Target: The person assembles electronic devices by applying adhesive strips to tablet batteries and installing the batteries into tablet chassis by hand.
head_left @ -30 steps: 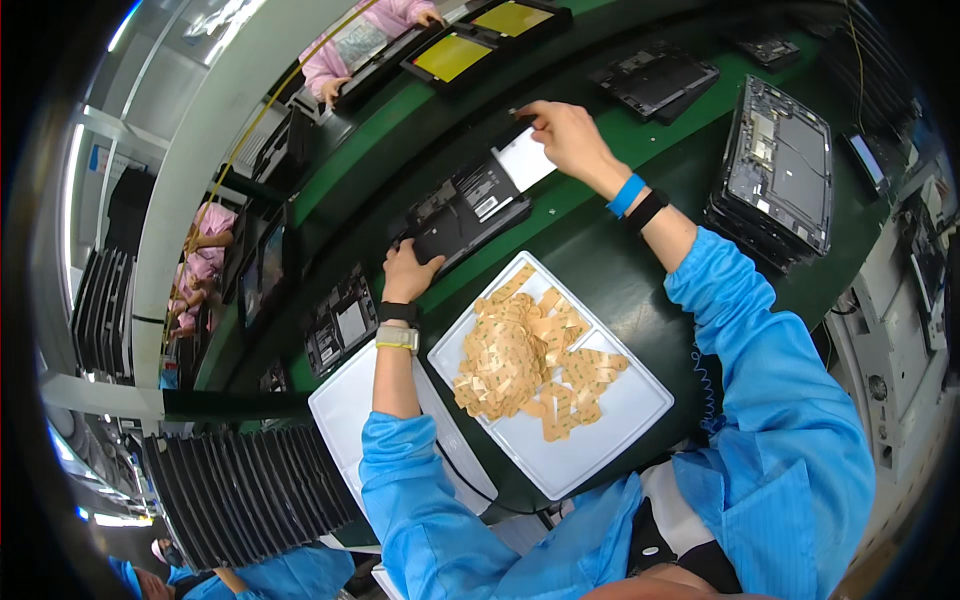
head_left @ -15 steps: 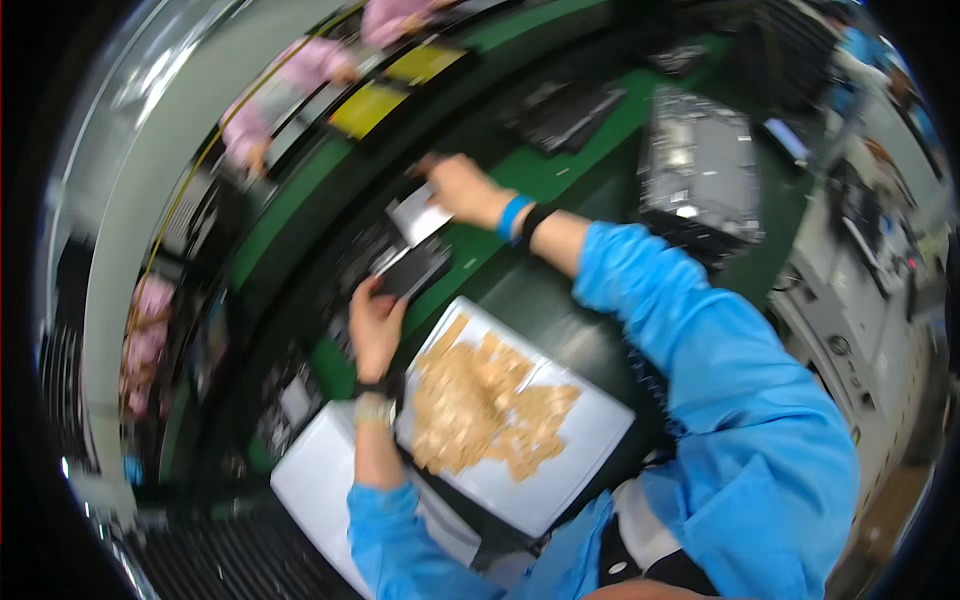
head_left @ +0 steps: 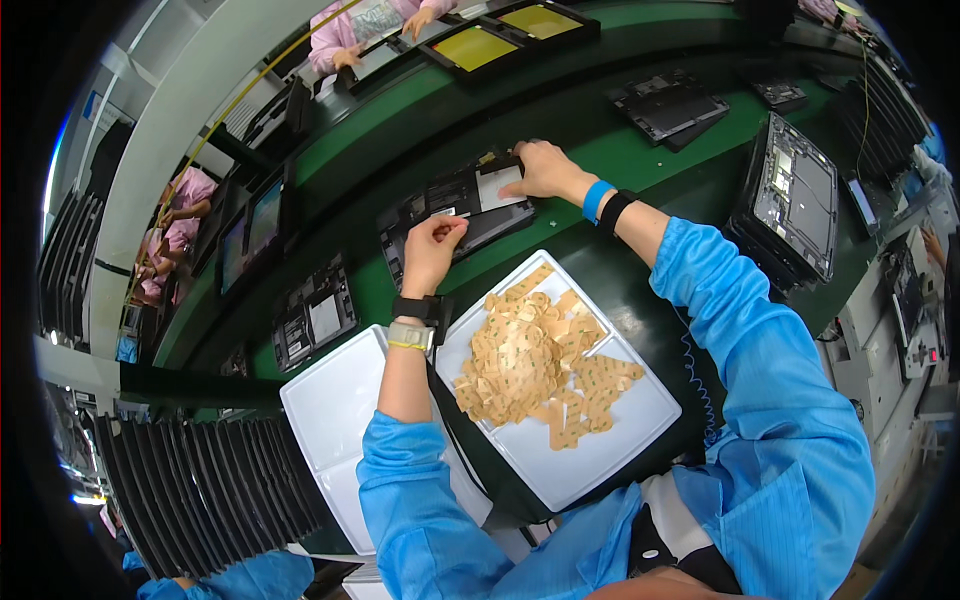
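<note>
An opened black tablet housing (head_left: 480,233) with circuit parts and a white panel lies on the green bench beyond a white tray. My right hand (head_left: 548,172) grips its far right corner, the thumb over the white panel. Above the housing's near left part, my left hand (head_left: 430,250) is closed in a pinch. A small white piece shows by those fingertips; I cannot tell whether they hold it. Nearer to me, the white tray (head_left: 620,425) carries a heap of small tan paper pieces (head_left: 515,365) with green marks.
Another white tray (head_left: 335,400) lies under my left forearm. A stack of housings (head_left: 790,205) stands at right, with a coiled blue cord (head_left: 692,375) nearer me. More opened housings (head_left: 315,312) lie along the bench. Black racked panels (head_left: 200,480) fill the lower left. Co-workers in pink (head_left: 370,30) sit opposite.
My left hand has gone from spread fingers beside the housing to a pinch over it. My right hand stays at the housing's far end. The whole view has shifted and become sharper.
</note>
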A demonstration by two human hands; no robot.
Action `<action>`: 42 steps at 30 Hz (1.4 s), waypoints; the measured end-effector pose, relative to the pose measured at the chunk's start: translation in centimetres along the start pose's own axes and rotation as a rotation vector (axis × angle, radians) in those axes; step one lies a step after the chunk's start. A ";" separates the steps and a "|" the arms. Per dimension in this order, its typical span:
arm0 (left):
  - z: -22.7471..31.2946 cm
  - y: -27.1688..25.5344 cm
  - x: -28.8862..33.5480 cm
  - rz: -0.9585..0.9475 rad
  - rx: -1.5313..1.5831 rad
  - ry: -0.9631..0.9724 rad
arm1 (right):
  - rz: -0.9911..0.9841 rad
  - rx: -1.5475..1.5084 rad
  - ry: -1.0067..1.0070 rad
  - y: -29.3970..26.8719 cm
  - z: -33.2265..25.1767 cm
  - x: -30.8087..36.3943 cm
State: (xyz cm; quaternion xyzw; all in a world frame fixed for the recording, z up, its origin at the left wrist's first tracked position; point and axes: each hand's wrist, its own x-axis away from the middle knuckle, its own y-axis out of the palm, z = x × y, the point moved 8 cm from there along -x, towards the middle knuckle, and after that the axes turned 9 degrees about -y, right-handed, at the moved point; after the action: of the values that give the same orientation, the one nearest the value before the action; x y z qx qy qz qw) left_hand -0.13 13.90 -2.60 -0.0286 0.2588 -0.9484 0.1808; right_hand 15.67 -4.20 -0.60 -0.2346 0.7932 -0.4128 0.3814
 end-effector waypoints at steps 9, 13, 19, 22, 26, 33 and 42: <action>0.8 -2.6 -0.4 -0.045 0.174 -0.130 | 0.229 -0.253 -0.045 -3.4 -3.8 0.2; 2.8 -5.2 -0.7 0.030 -0.166 0.032 | 0.121 -0.516 -0.114 -0.6 -3.5 -0.6; 2.5 -3.8 0.7 -0.046 -0.610 0.096 | -0.118 -0.495 -0.177 3.2 -4.4 -2.4; 1.8 -2.7 1.2 -0.037 -0.735 0.065 | -0.147 -0.536 -0.168 3.6 -4.2 -2.3; 1.7 -2.8 1.1 -0.002 -0.800 0.036 | -0.201 -0.434 -0.237 3.9 -4.3 -2.4; 3.2 -2.4 1.5 0.004 -0.876 0.006 | -0.173 -0.127 -0.545 2.1 -5.5 0.7; 3.9 -1.1 0.1 -0.055 -0.891 0.018 | -0.182 -0.193 -0.546 1.0 -4.2 1.1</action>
State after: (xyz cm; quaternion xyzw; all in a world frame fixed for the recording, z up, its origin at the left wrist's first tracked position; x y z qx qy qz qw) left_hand 0.01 12.86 1.32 -0.1022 0.6428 -0.7491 0.1230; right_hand 11.61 -2.45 -0.36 -0.4420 0.6728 -0.2895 0.5179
